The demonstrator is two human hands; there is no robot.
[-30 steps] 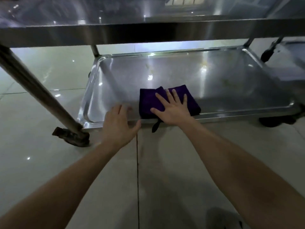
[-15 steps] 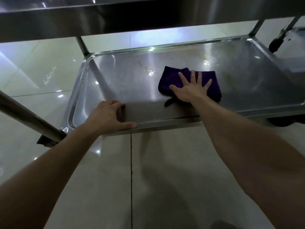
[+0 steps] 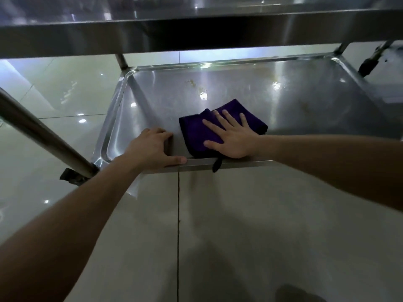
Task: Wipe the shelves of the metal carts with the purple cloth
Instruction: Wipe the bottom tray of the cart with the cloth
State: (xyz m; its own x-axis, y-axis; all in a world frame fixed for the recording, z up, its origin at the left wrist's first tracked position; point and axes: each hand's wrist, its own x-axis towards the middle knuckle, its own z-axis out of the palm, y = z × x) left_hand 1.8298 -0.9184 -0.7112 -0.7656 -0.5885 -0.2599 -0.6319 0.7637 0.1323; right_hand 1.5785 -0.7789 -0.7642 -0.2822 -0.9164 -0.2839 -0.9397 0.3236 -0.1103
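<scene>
The purple cloth [image 3: 195, 130] lies folded on the lower shelf [image 3: 305, 110] of the metal cart, close to the near rim and a little left of the middle. Its right part is hidden beneath the right hand [image 3: 231, 138], whose grip is wide: the fingers are spread and flat and press on the fabric, with the heel of the palm at the rim. A thin dark strip [image 3: 217, 166] of the cloth hangs over the front edge. Just to the left, apart from the cloth, the left hand [image 3: 150, 151] holds the rim. Its thumb lies along the front lip and its fingers bend down into the tray, so their tips are mostly out of sight. The upper shelf [image 3: 196, 33] crosses the top of the view, cut off by the frame, and its dark underside hides whatever is behind it. On the bare steel toward the back there are faint yellowish stains [image 3: 192, 82] mixed with bright glints, and the two are hard to tell apart. A leg [image 3: 43, 136] slants in from the left edge down to a caster [image 3: 72, 176] on the tiled floor [image 3: 239, 225]. At the far right a dark object [image 3: 368, 64] stands beyond the shelf, too dim to identify. The shelf's right end runs out of view.
</scene>
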